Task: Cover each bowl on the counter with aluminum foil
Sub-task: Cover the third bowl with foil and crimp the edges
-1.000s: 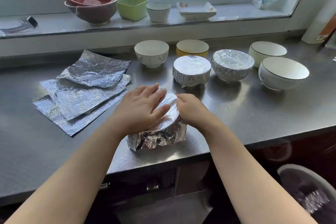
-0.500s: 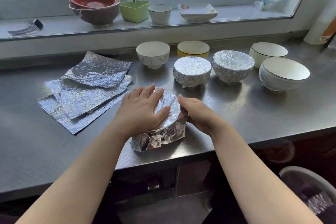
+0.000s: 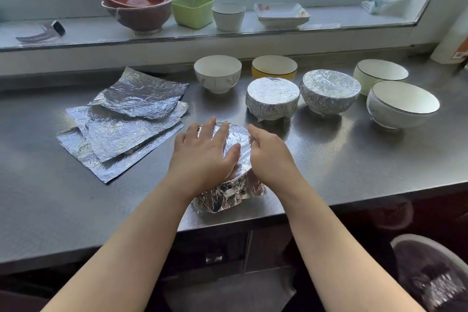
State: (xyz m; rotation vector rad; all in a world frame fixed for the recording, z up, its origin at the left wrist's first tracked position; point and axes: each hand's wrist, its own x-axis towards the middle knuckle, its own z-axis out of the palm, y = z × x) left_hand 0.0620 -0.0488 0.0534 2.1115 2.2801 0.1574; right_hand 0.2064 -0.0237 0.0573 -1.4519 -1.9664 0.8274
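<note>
On the grey metal worktop (image 3: 342,159), a loose stack of crumpled foil sheets (image 3: 124,121) lies at the far left, overlapping one another and fanned out. Just right of them, near the front edge, stands the foil-wrapped bowl (image 3: 228,192) being worked on; its foil is smooth across the top and bunched in wrinkles down the side. The left hand (image 3: 202,157) lies flat on the top of this bowl, fingers straight and spread, its grip open and pressing the foil down. The right hand (image 3: 271,157) is against the bowl's right rim with its fingers curled down over the edge, gripping the foil along the side. Behind these, toward the window, an uncovered white bowl (image 3: 217,73) stands beside a yellow bowl (image 3: 274,67), also uncovered. In front of the yellow one is a covered bowl (image 3: 273,99), and just beside it a second covered bowl (image 3: 330,91), both tightly wrapped in foil. At the far right two more open white bowls (image 3: 402,104) stand close together, one behind the other. On the windowsill (image 3: 354,18) above, from left to right, lie a watch (image 3: 43,33), stacked red-brown bowls (image 3: 138,7), a green container (image 3: 193,12), a white cup (image 3: 228,16) and a square dish (image 3: 281,14).
</note>
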